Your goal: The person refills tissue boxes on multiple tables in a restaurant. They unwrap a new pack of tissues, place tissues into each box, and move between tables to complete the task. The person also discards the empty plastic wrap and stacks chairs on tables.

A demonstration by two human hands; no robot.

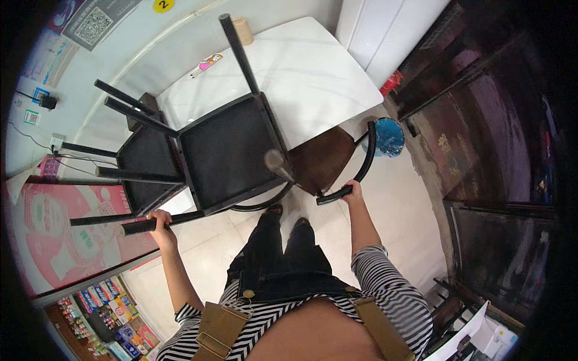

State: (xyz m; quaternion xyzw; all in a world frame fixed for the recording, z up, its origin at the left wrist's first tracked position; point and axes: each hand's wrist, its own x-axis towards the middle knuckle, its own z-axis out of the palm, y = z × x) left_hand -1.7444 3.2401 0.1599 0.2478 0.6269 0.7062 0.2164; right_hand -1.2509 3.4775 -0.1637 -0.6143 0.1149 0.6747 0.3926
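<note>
My left hand (pixel 161 229) grips a black leg of an upside-down chair (pixel 230 153), whose dark underside faces up at the edge of a white table (pixel 320 67). The curved back of that chair hangs below the table edge. My right hand (pixel 354 190) is wrapped around the curved black back rail of an upright chair with a brown seat (pixel 323 160). Part of this seat lies under the tabletop. Another upside-down chair (pixel 149 169) stands to the left, its legs pointing up.
On the table are a tan cylindrical holder (pixel 244 31) and a dark box (pixel 142 113). A blue-lined bin (pixel 389 137) stands on the floor at right. Boxed goods (pixel 113 311) fill a shelf at lower left, below a pink panel (pixel 76 230). Dark glass doors (pixel 474 135) line the right.
</note>
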